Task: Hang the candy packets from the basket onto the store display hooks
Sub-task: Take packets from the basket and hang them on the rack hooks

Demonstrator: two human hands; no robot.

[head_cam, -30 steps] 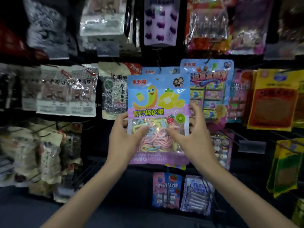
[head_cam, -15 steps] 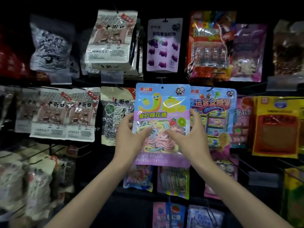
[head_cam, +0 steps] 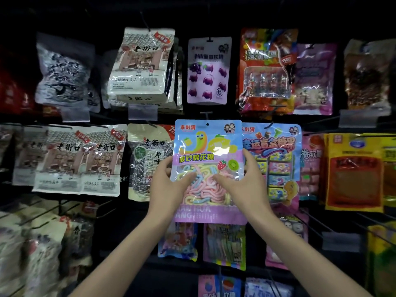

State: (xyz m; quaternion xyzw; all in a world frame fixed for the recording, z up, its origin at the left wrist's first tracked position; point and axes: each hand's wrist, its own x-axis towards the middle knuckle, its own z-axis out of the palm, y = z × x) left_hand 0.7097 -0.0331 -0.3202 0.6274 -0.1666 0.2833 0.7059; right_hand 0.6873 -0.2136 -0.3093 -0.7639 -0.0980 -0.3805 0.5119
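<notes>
Packet [head_cam: 209,146] raised; left hand [head_cam: 167,187], right hand [head_cam: 249,185] grip; pastel ropes [head_cam: 203,190] inside.

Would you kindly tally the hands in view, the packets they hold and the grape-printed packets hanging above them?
Hands: 2, the left hand and the right hand
Held candy packet: 1
Grape-printed packet: 1
Total: 4

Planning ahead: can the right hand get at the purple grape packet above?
Probably not yet: the right hand is busy gripping the marshmallow packet, though nothing blocks the grape packet itself.
</notes>
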